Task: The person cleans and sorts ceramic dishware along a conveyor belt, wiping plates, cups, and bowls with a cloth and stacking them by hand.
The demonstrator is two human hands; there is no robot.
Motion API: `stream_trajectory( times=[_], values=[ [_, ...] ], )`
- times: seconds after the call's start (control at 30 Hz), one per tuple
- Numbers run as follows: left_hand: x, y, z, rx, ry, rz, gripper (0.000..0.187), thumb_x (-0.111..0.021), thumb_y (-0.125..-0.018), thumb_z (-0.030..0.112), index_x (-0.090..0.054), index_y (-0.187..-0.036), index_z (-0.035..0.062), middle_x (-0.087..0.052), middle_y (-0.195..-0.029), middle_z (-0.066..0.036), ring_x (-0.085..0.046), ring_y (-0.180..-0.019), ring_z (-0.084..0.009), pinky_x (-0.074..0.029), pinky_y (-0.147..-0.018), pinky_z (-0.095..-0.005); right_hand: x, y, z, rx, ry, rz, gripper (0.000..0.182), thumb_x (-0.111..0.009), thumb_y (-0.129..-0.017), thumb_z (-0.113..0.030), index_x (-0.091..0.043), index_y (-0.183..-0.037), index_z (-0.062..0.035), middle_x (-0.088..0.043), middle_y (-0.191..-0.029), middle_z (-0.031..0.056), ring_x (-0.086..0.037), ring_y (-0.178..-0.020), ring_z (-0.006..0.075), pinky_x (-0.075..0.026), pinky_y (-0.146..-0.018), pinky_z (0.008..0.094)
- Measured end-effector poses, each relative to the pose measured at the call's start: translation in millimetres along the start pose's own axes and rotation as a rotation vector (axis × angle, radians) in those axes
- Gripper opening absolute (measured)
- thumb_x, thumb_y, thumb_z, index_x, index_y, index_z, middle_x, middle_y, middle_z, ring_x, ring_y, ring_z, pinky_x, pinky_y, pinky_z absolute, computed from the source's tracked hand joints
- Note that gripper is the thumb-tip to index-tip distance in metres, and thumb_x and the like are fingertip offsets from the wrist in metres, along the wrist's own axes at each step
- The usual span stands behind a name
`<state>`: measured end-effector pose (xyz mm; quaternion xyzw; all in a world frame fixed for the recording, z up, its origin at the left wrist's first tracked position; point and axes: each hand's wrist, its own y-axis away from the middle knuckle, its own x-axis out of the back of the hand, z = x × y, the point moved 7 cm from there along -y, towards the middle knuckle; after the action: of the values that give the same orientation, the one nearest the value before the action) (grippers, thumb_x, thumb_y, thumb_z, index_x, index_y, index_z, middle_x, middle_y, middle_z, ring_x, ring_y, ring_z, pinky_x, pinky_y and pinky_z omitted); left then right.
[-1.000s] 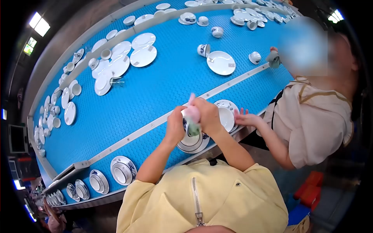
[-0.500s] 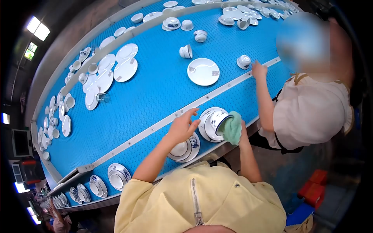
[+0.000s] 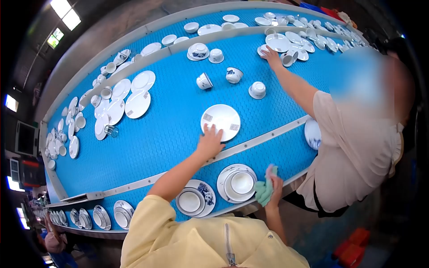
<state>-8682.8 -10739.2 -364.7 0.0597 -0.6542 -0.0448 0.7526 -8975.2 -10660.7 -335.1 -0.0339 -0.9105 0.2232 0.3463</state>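
Note:
My left hand (image 3: 210, 142) is spread with its fingertips on the lower left part of a white plate (image 3: 225, 117) lying on the blue belt (image 3: 165, 134). A green cloth (image 3: 264, 191) is held in my right hand (image 3: 275, 190), at the near edge. Just left of the cloth stands a stack (image 3: 241, 182) of a patterned plate with bowls on it. Another such stack (image 3: 190, 201) sits beneath my left forearm. Two patterned cups (image 3: 204, 81) (image 3: 233, 75) and an upturned bowl on a small dish (image 3: 257, 90) are beyond the plate.
A metal divider (image 3: 250, 144) separates the near lane from the wide belt. Overlapping plates (image 3: 115, 110) and a glass (image 3: 111, 130) lie left. A co-worker (image 3: 353, 143) at the right reaches a hand (image 3: 271, 57) to dishes at the back. More stacks (image 3: 101, 217) line the near lane.
My left hand has moved forward onto the white plate. The bowl that was tilted by the cloth now rests upright on its stack. The co-worker's hand has reached farther back.

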Motion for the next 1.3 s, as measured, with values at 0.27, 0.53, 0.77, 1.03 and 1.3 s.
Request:
stream_trajectory(
  times=[0.27, 0.53, 0.77, 1.03, 1.3],
  values=[
    [37, -35, -131, 0.457, -0.094, -0.302, 0.072, -0.046, -0.080, 0.059, -0.042, -0.129, 0.0065, -0.042, -0.130, -0.022, -0.038, -0.121, -0.0401, -0.027, -0.096, -0.0602, -1, -17, 13, 0.081, 0.132, -0.128, 0.026, -0.057, -0.075, -0.027, -0.053, -0.091, -0.0074, -0.055, -0.088, 0.0104, -0.050, -0.087, 0.0316, -0.035, -0.078, 0.0426],
    [116, -211, -286, 0.495, 0.354, 0.544, 0.074, -0.064, -0.073, 0.045, -0.043, -0.122, -0.0059, -0.055, -0.109, -0.028, -0.054, -0.102, -0.0388, -0.043, -0.087, -0.0425, -35, -23, 69, 0.187, 0.199, -0.331, 0.028, -0.054, -0.081, -0.027, -0.053, -0.102, -0.0080, -0.056, -0.097, 0.0084, -0.052, -0.089, 0.0245, -0.038, -0.080, 0.0387],
    [87, -324, -300, 0.637, 1.293, 0.654, 0.081, -0.075, -0.066, 0.029, -0.034, -0.126, -0.0064, -0.046, -0.122, -0.022, -0.053, -0.104, -0.0319, -0.046, -0.083, -0.0408, -118, -288, 154, 0.702, 1.576, -0.091, 0.031, -0.048, -0.089, -0.015, -0.044, -0.117, -0.0008, -0.056, -0.101, 0.0087, -0.052, -0.094, 0.0181, -0.041, -0.086, 0.0315],
    [113, -327, -273, 0.587, 0.808, 0.955, 0.060, -0.074, -0.065, 0.025, -0.049, -0.115, 0.0015, -0.055, -0.109, -0.019, -0.055, -0.100, -0.0312, -0.044, -0.082, -0.0475, -2, -47, 126, 0.107, 0.175, -0.354, 0.020, -0.067, -0.068, -0.026, -0.061, -0.080, -0.0124, -0.060, -0.077, 0.0025, -0.056, -0.067, 0.0214, -0.036, -0.054, 0.0370],
    [167, -242, -18, -0.600, -0.305, 1.010, 0.015, -0.060, -0.061, 0.010, -0.051, -0.073, 0.0122, -0.053, -0.082, -0.003, -0.055, -0.085, -0.0178, -0.036, -0.078, -0.0382, 24, -128, 177, 0.315, 0.453, -0.525, 0.021, -0.063, -0.070, -0.023, -0.061, -0.086, -0.0094, -0.059, -0.086, 0.0054, -0.055, -0.077, 0.0260, -0.039, -0.062, 0.0378]
  ],
)
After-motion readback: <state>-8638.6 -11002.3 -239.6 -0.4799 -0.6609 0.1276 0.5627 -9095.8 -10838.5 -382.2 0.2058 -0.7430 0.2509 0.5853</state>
